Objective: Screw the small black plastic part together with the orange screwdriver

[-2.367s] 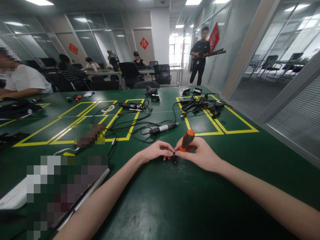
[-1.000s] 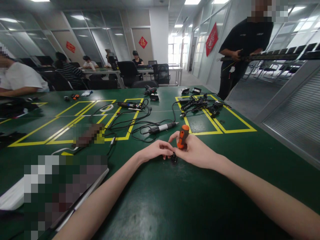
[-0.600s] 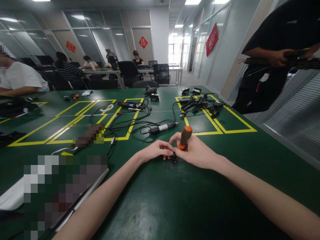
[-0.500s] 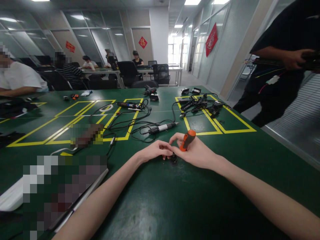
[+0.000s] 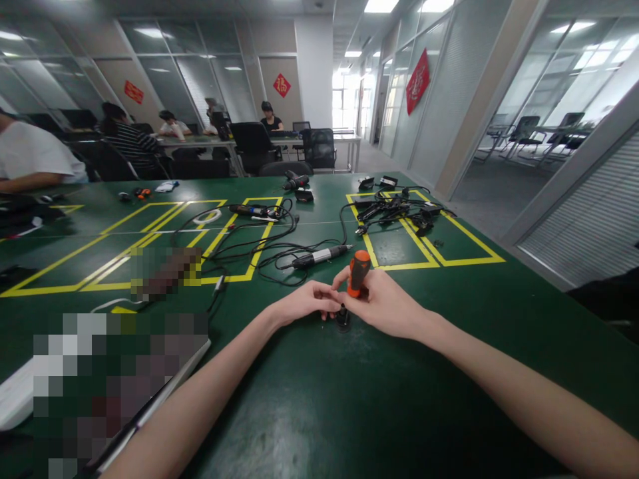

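Observation:
A screwdriver (image 5: pixel 359 271) with an orange and black handle is in my right hand (image 5: pixel 387 301), its handle sticking up nearly upright between thumb and fingers. Its blade is hidden behind the fingers. My left hand (image 5: pixel 310 299) has its fingers bent together, their tips meeting those of my right hand. What they pinch, if anything, is hidden. Just below the fingertips a small round black part (image 5: pixel 343 320) stands on the green table (image 5: pixel 299 399). A few tiny specks lie to its left, too small to name.
Beyond my hands lies a grey and black electric screwdriver (image 5: pixel 322 255) with looping cable. Black parts and cables (image 5: pixel 394 207) are heaped inside yellow tape at right. A drill (image 5: pixel 295 181) lies at the back. Blurred objects (image 5: pixel 134 379) are at left. Several people sit farther off.
The screwdriver handle has swung from leaning right to nearly upright. My left hand keeps its pose. The person standing at the right has mostly left the view, which has shifted slightly.

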A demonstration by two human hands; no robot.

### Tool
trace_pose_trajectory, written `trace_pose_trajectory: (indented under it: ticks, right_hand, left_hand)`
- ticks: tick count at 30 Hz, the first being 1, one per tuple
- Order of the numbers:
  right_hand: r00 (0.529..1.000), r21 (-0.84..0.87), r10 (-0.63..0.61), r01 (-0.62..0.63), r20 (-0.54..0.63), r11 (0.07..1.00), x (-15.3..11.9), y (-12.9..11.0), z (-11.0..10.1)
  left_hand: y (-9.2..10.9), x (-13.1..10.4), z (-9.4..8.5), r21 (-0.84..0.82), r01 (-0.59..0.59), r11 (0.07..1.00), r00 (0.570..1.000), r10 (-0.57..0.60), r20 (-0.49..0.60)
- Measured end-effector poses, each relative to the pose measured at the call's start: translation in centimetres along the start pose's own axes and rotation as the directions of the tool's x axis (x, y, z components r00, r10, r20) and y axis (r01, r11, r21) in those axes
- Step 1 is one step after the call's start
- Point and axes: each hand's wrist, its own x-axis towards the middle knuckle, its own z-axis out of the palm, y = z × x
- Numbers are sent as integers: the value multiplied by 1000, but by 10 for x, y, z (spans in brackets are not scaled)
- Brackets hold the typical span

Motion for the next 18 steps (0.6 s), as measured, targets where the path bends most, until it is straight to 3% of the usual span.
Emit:
trace_pose_trajectory:
  ticks: [18]
  right_hand:
    - [999, 25, 7, -9, 48, 1000, -3, -7, -3]
  left_hand:
    - [-1, 1, -1, -4, -21, 1000, 999, 21, 26]
